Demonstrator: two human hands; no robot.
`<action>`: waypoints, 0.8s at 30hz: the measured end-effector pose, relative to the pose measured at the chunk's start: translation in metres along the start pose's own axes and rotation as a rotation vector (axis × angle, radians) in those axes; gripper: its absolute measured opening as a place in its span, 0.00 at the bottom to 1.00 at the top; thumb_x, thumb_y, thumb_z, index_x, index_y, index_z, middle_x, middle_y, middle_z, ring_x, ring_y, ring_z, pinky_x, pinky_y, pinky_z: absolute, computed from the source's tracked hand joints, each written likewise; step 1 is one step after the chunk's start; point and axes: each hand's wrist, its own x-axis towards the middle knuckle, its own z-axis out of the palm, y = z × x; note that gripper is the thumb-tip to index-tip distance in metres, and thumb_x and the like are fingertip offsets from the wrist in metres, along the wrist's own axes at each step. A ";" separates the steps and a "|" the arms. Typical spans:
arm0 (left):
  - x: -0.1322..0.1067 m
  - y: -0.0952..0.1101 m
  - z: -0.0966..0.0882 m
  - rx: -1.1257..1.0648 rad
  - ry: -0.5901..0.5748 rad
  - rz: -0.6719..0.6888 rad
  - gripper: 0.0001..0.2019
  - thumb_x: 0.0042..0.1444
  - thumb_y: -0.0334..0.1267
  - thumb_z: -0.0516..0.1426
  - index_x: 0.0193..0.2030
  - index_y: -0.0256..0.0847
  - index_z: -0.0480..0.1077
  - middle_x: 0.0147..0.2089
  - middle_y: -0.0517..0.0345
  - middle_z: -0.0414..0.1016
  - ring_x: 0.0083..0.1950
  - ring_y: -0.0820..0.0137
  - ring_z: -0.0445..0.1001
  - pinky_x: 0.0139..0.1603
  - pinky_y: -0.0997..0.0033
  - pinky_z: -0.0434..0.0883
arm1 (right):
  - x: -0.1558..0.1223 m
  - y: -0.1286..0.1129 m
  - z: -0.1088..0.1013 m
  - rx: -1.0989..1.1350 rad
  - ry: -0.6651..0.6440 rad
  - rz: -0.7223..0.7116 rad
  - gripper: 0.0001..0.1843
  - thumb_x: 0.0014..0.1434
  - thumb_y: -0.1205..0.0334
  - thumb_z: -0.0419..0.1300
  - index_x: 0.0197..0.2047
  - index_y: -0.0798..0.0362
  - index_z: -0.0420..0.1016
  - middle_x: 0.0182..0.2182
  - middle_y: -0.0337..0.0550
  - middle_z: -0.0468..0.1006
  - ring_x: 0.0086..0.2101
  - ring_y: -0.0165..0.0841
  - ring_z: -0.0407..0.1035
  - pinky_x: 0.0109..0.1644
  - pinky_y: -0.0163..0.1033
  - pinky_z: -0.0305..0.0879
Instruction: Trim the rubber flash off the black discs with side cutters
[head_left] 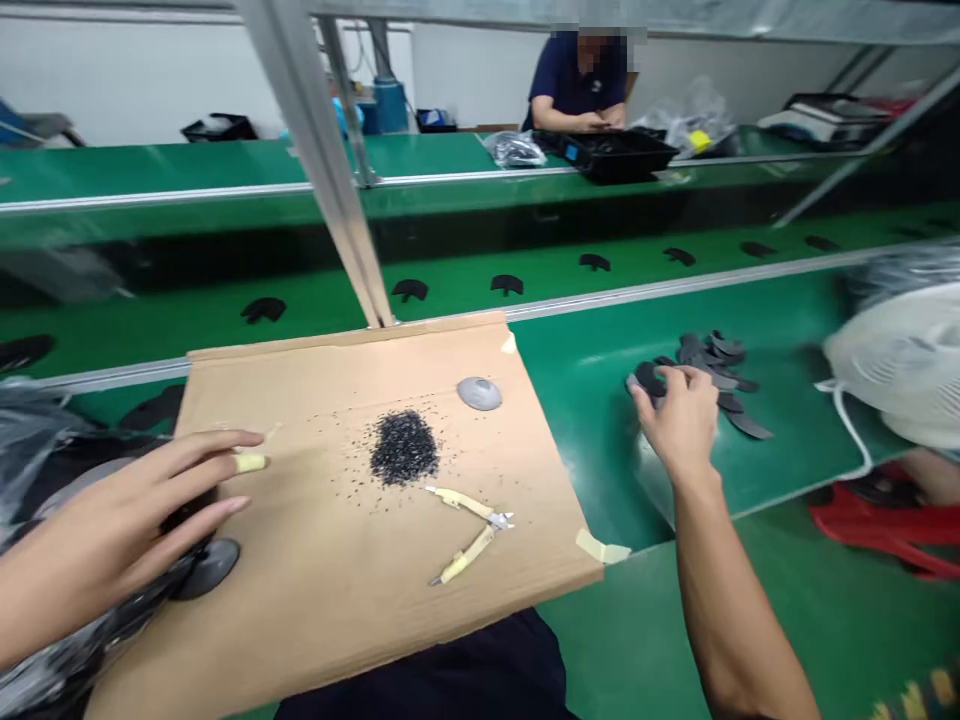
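Note:
My left hand (127, 515) reaches to the left edge of the cardboard sheet (315, 610), fingers stretched over a bag of dark round parts (206, 568); one fingertip is wrapped in yellowish tape. It holds nothing that I can see. My right hand (679, 420) rests on the green bench at the near edge of a pile of flat dark grey parts (720, 375), fingers curled onto one of them. On the cardboard lie a heap of black trimmings (405, 447), a grey domed part (478, 393) and small cutters with taped handles (472, 535).
A metal post (330, 190) rises behind the cardboard. Black parts (507, 285) ride the green conveyor beyond it. A person in dark blue (581, 85) works at a black tray (622, 152) across the line. A white fan (900, 365) and red stool (885, 525) stand at right.

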 end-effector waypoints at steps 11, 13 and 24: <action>0.086 -0.017 0.032 0.139 -0.382 -0.124 0.07 0.67 0.36 0.55 0.40 0.39 0.73 0.46 0.50 0.78 0.49 0.62 0.76 0.53 0.64 0.72 | 0.012 -0.159 0.064 0.215 -0.404 -0.514 0.14 0.61 0.53 0.59 0.48 0.50 0.74 0.42 0.51 0.82 0.41 0.47 0.77 0.38 0.43 0.68; 0.109 -0.051 0.030 0.167 -0.306 -0.361 0.05 0.65 0.35 0.57 0.38 0.39 0.74 0.45 0.51 0.78 0.50 0.61 0.76 0.54 0.65 0.71 | 0.022 -0.164 0.065 0.258 -0.438 -0.511 0.10 0.61 0.56 0.58 0.43 0.50 0.74 0.35 0.48 0.82 0.36 0.45 0.77 0.35 0.42 0.66; 0.178 -0.188 0.051 0.150 0.068 -0.994 0.18 0.67 0.44 0.60 0.60 0.38 0.69 0.58 0.48 0.73 0.56 0.61 0.76 0.56 0.53 0.77 | -0.108 -0.167 0.006 0.894 -0.908 -0.915 0.16 0.72 0.50 0.53 0.39 0.47 0.77 0.34 0.44 0.80 0.38 0.37 0.76 0.44 0.39 0.75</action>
